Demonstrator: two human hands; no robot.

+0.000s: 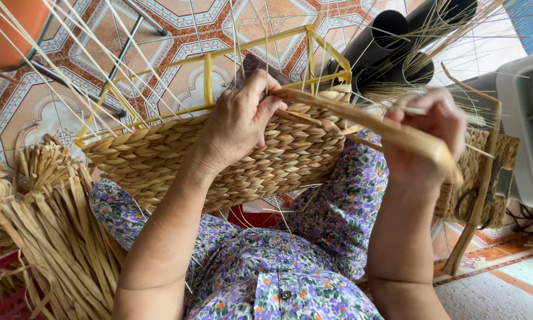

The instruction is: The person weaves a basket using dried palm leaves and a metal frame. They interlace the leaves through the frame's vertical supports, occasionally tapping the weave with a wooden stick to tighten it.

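The left hand (239, 121) has its fingers curled shut over the top edge of a half-woven basket (219, 163), thumb and fingertips pinching the near end of a flat straw strand (367, 121) where it meets the weave. The right hand (426, 139) is also closed, its fingers wrapped around the far end of the same strand, which runs taut between the two hands and folds over past the right knuckles. The basket lies tilted across the person's lap, its plaited wall facing up, built on a yellow wire frame (210, 80) that stands bare above the woven part. Thin pale stalks fan upward from the frame. Under the basket is a floral dress (266, 266) in purple and green. To the left, beside the knee, sits a bundle of dried straw (53, 237). Behind the right hand stand dark pipes (391, 41) and another woven piece (485, 178), all on a patterned tile floor (171, 35).
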